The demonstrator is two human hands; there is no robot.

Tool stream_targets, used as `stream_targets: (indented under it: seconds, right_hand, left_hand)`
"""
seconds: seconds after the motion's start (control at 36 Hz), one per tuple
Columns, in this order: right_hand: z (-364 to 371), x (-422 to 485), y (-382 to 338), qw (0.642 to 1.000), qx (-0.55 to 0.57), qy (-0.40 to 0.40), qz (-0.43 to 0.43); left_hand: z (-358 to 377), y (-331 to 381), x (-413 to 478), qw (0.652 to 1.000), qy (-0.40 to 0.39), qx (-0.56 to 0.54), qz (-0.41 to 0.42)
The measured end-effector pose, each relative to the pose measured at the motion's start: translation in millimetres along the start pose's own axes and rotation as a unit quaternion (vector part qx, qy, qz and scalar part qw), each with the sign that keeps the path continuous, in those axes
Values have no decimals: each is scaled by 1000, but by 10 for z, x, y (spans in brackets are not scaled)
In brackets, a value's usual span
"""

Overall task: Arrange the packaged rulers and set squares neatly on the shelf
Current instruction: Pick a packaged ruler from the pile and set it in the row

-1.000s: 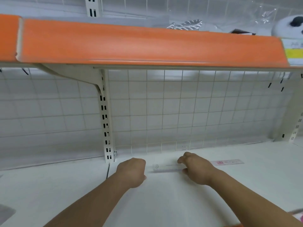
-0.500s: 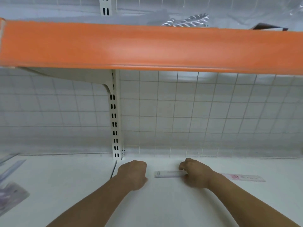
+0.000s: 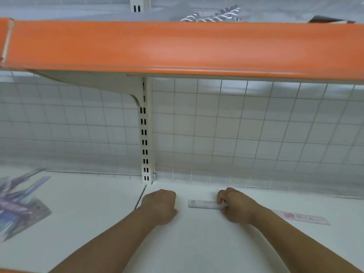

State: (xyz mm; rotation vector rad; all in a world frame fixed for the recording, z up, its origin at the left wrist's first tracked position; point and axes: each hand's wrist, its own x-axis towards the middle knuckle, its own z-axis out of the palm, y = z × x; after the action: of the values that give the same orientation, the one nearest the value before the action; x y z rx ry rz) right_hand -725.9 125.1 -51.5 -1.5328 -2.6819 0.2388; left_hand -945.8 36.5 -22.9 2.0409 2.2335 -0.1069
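A clear packaged ruler (image 3: pixel 203 204) lies flat on the white shelf (image 3: pixel 197 243), its length running left to right. My right hand (image 3: pixel 236 206) pinches the middle of it with curled fingers; the pink end of the package (image 3: pixel 301 217) shows past my wrist. My left hand (image 3: pixel 160 206) rests on the shelf as a curled fist, a short gap left of the ruler's end, holding nothing. A loose pile of packaged rulers and set squares (image 3: pixel 19 203) lies at the far left of the shelf.
An orange-fronted upper shelf (image 3: pixel 177 48) overhangs close above. A wire grid back panel (image 3: pixel 236 134) and a slotted white upright (image 3: pixel 146 144) with its bracket close off the rear. A seam (image 3: pixel 140 198) divides two shelf boards by my left hand.
The view has swung left, bringing the pile at the far left into sight. Both hands stay where they were on the shelf, the right still on the ruler.
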Motion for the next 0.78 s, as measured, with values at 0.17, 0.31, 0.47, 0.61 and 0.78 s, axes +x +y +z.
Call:
stream_targets:
  seconds: [0.17, 0.31, 0.47, 0.61, 0.78]
  right_hand:
    - [19, 6, 35, 1000, -9, -6, -12]
    - [20, 0, 44, 1000, -16, -10, -11]
    - [-24, 25, -65, 1000, -9, 14, -13]
    - [-83, 63, -404, 997, 4, 53, -61]
    - [-83, 119, -921, 990, 20, 58, -130]
  left_hand:
    - [1, 15, -40, 1000, -2, 2, -15]
    - [5, 9, -79, 1000, 0, 4, -20]
    - [-16, -14, -142, 999, 0, -7, -33]
    - [-48, -101, -251, 998, 9, -15, -56]
    - [-75, -340, -476, 993, 15, -33, -109]
